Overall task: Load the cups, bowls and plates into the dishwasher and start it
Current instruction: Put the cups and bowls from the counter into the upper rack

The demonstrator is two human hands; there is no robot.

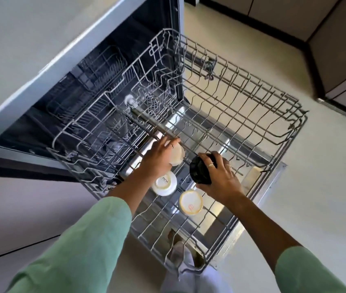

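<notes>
The dishwasher (96,66) stands open with its grey wire rack (252,102) pulled far out over the lowered door. My left hand (157,159) grips a cream cup (177,155) tilted over the rack's near middle. To its right, my right hand (220,178) holds a black cup (199,170), mouth turned toward me. Two white cups sit upside down in the rack below my hands: one with printed lettering (164,183), the other with a cream-rimmed base (191,203).
The steel inner face of the dishwasher door (258,172) shows under the rack. A second wire basket (102,68) sits deeper inside the machine. Pale floor (326,187) lies to the right, dark cabinets (337,39) at top right, and my feet (180,254) by the rack's near corner.
</notes>
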